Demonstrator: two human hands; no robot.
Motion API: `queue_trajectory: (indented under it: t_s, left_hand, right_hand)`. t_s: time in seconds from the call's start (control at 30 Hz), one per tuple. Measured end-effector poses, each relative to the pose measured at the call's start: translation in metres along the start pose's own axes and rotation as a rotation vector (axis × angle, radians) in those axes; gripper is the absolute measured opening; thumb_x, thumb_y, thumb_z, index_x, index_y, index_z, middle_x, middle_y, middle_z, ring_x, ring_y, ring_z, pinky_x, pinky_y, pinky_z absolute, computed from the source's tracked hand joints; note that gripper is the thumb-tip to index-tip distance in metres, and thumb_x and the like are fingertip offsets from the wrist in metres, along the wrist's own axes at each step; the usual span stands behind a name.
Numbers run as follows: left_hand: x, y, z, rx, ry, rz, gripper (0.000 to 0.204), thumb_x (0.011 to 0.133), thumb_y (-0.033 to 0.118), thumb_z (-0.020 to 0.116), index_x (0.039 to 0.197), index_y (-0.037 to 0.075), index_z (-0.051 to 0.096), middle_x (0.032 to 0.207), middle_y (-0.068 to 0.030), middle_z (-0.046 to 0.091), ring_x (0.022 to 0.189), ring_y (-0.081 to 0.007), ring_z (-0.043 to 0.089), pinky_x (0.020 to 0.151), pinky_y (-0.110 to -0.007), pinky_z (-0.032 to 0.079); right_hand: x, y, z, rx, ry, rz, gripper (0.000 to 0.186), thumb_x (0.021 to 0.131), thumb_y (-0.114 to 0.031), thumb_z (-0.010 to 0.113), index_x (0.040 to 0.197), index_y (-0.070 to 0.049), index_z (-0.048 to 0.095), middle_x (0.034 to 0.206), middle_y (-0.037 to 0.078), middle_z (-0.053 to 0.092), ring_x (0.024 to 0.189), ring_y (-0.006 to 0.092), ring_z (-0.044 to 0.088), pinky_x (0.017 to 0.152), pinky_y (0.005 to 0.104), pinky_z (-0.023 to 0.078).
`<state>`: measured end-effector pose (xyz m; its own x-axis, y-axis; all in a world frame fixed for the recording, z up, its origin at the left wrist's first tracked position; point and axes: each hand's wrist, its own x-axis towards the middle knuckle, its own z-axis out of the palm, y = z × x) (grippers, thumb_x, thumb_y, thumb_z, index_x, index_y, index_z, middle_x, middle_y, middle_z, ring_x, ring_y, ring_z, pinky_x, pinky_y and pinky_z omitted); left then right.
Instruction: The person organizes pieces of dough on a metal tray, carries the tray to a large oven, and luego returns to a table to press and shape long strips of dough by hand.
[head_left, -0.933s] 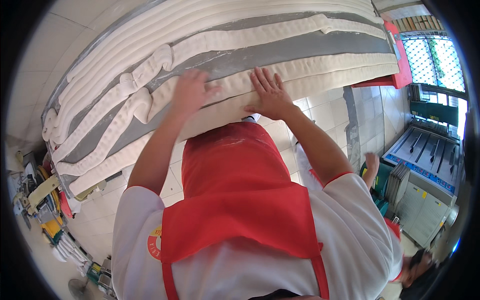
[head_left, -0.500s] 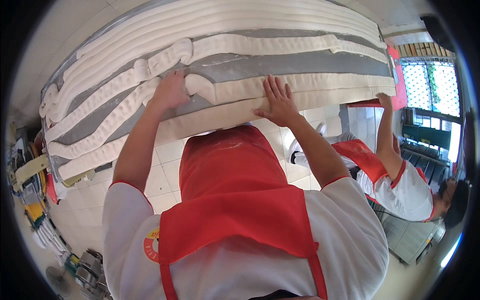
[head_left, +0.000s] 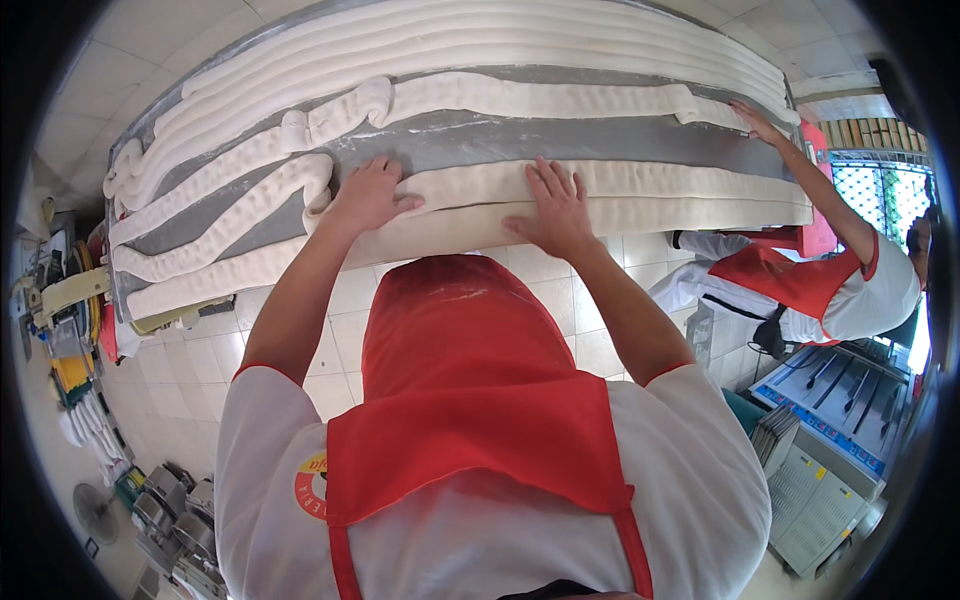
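Long pale dough strips lie across a grey table. Along the near edge runs one smooth dough strip (head_left: 460, 225), with a second, dimpled dough strip (head_left: 690, 180) laid beside and partly against it. My left hand (head_left: 368, 198) rests on the dough near the left end of that second strip, thumb apart. Flat and spread, my right hand (head_left: 555, 207) presses lightly on both strips further right. Just left of my left hand, another dough strip (head_left: 318, 180) bends sharply toward the near edge. Neither hand grips the dough.
Further back lie a bunched dough strip (head_left: 540, 95) and several close dough rows (head_left: 480, 40). The grey tabletop (head_left: 480, 138) shows between strips. At the right end, a co-worker's hand (head_left: 757, 122) touches the bunched strip. A metal cabinet (head_left: 815, 495) stands lower right.
My left hand has moved right along the near strips. The folded bulge beside it now lies flatter. The co-worker's hand has gone from the near corner to the farther strip.
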<state>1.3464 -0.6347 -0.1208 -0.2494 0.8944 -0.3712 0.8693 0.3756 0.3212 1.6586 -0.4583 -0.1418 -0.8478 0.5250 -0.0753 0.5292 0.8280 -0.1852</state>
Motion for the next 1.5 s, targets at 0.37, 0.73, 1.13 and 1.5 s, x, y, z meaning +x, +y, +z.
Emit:
queue_trajectory:
  t_s: [0.37,0.73,1.13,1.5]
  left_hand:
    - [0.036,0.034,0.001,-0.308,0.012,0.061,0.048,0.092,0.046,0.081,0.116,0.008,0.061,0.097,-0.0153,0.069,0.09,-0.0344,0.067,0.08,-0.045,0.052]
    - [0.014,0.01,0.025,0.037,0.316,0.19,0.061,0.088,0.059,0.079,0.11,0.003,0.067,0.109,-0.0196,0.067,0.099,-0.0392,0.067,0.086,-0.048,0.054]
    - [0.02,0.009,0.0,-0.019,0.031,0.2,0.074,0.086,0.07,0.075,0.111,0.0,0.07,0.1,-0.0238,0.074,0.098,-0.0427,0.072,0.086,-0.052,0.056]
    - [0.016,-0.041,-0.013,0.003,-0.13,0.281,0.083,0.083,0.076,0.074,0.114,-0.001,0.07,0.109,-0.0256,0.075,0.104,-0.0442,0.071,0.09,-0.053,0.056]
  right_hand:
    - [0.072,0.031,-0.008,0.277,-0.198,-0.218,0.078,0.077,-0.048,0.09,0.143,-0.018,0.062,0.144,0.007,0.055,0.137,0.0343,0.047,0.116,0.0526,0.037]
    - [0.035,0.006,-0.003,0.218,0.003,-0.136,0.083,0.091,-0.056,0.074,0.155,-0.008,0.05,0.164,0.012,0.041,0.155,0.0361,0.032,0.126,0.0564,0.024]
    - [0.017,-0.077,0.014,-0.013,-0.138,0.097,0.111,0.096,-0.082,0.047,0.171,-0.007,0.015,0.179,0.018,0.008,0.166,0.036,0.005,0.132,0.0577,0.008]
    - [0.031,-0.132,0.004,-0.119,-0.286,0.184,0.117,0.093,-0.085,0.047,0.172,-0.008,0.008,0.18,0.014,0.004,0.166,0.0338,0.004,0.133,0.0567,0.007]
